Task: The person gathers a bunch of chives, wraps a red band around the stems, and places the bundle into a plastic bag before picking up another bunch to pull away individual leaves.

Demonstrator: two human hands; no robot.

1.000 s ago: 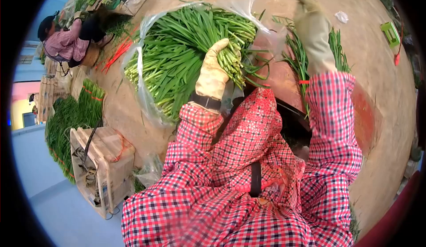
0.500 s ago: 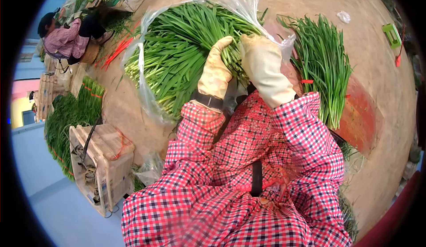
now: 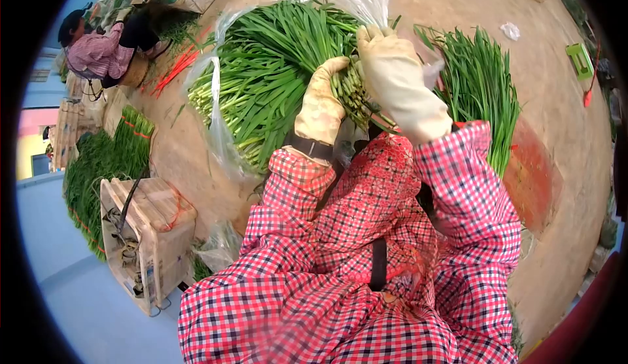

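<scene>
My left hand [image 3: 319, 99], in a cream rubber glove, is closed around a bunch of garlic chives [image 3: 352, 92], whose pale stem ends face right. Against the right side of this bunch lies my right hand [image 3: 394, 76], gloved too, its fingertips slightly apart and its palm hidden. A large heap of garlic chives [image 3: 268, 69] fills an opened clear plastic bag [image 3: 217, 96] in front of me. To the right lies another pile of garlic chives [image 3: 476, 83], partly on a reddish board [image 3: 533, 174].
At left stand a plastic crate [image 3: 163, 233] and tied chive bundles [image 3: 111, 168]. Farther off, a seated person [image 3: 98, 53] works near red strips [image 3: 175, 73]. A green object [image 3: 579, 61] and a crumpled white plastic piece [image 3: 510, 31] lie on the floor at right.
My right hand has shifted up and slightly right, its fingertips now more spread. The bunch in my left hand has turned, so more stem ends show.
</scene>
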